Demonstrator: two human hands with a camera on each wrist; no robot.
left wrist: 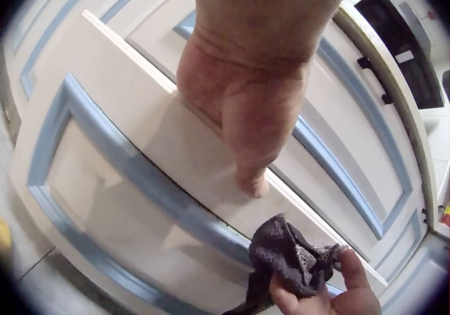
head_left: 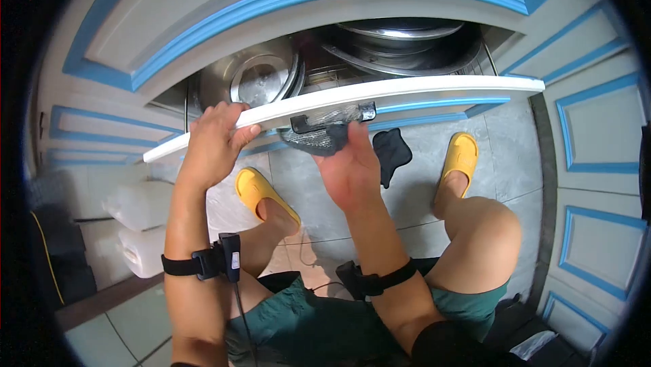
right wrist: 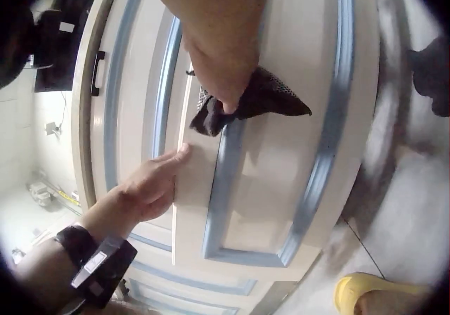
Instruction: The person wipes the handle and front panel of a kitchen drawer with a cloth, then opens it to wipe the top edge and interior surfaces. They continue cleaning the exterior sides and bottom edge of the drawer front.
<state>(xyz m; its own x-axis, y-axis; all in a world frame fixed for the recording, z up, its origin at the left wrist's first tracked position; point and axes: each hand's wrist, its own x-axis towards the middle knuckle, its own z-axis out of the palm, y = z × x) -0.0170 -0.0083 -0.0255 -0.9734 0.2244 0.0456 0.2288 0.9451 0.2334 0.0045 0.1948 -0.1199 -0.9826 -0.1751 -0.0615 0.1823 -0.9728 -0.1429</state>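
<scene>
A white drawer front (head_left: 454, 85) with blue trim stands pulled out. My left hand (head_left: 217, 143) grips its top edge near the left end, thumb on the outer side; the left wrist view shows that hand (left wrist: 242, 111) from behind. In my right hand (head_left: 352, 167) is a dark, mesh-like cloth (head_left: 312, 142), held at the black handle (head_left: 368, 111). In the left wrist view, fingers of the right hand (left wrist: 327, 301) pinch the bunched cloth (left wrist: 281, 255). The right wrist view shows the cloth (right wrist: 271, 100) spread partly over the drawer face below the top edge.
Inside the drawer are a metal pot (head_left: 261, 83) at left and stacked metal pans (head_left: 407, 62) at right. A black cloth-like item (head_left: 392, 153) lies on the tiled floor between two feet in yellow slippers (head_left: 462, 153). Translucent jugs (head_left: 142, 245) stand at left.
</scene>
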